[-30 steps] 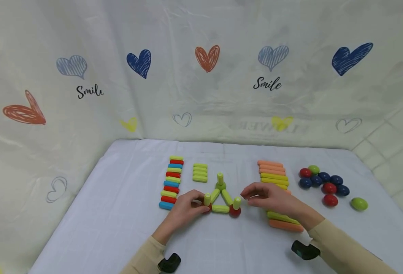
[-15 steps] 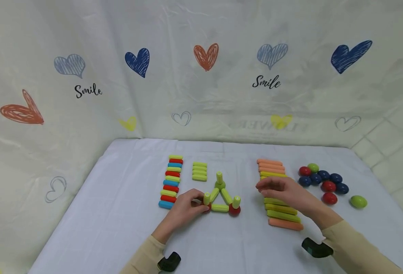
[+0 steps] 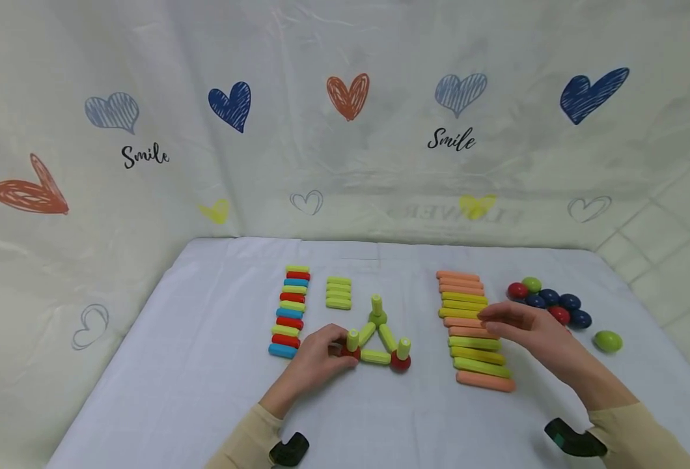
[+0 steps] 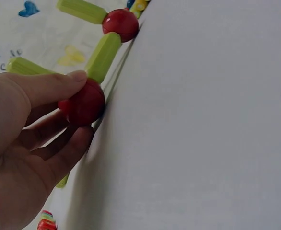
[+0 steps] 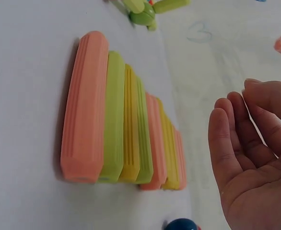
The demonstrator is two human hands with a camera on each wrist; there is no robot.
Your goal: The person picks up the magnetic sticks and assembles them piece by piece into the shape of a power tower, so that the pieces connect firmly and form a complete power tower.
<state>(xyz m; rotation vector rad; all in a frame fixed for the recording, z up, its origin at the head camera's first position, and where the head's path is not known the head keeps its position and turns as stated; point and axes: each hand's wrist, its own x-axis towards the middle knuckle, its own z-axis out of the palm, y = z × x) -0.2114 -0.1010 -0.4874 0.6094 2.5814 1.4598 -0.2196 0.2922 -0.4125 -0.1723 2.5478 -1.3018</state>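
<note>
My left hand (image 3: 319,358) grips a red ball (image 4: 84,106) at the left corner of a triangular frame; in the left wrist view the thumb lies on top and fingers curl underneath. Green rods join this ball to a second red ball (image 3: 400,363) and a green ball (image 3: 378,318) at the back. From each ball a short green rod stands upright. My right hand (image 3: 538,335) hovers over the right side of a row of long orange, yellow and green rods (image 3: 478,356). In the right wrist view its fingers are loosely bent with nothing between them.
Left of the frame runs a column of short red, blue and green rods (image 3: 289,322). Several short green rods (image 3: 338,294) lie behind it. Blue, red and green balls (image 3: 570,301) cluster at the right, with one green ball (image 3: 608,341) apart. A printed cloth hangs behind.
My right hand has moved right, away from the frame's right corner to the row of long rods. The left hand has kept hold of the red ball, and the frame has stayed put.
</note>
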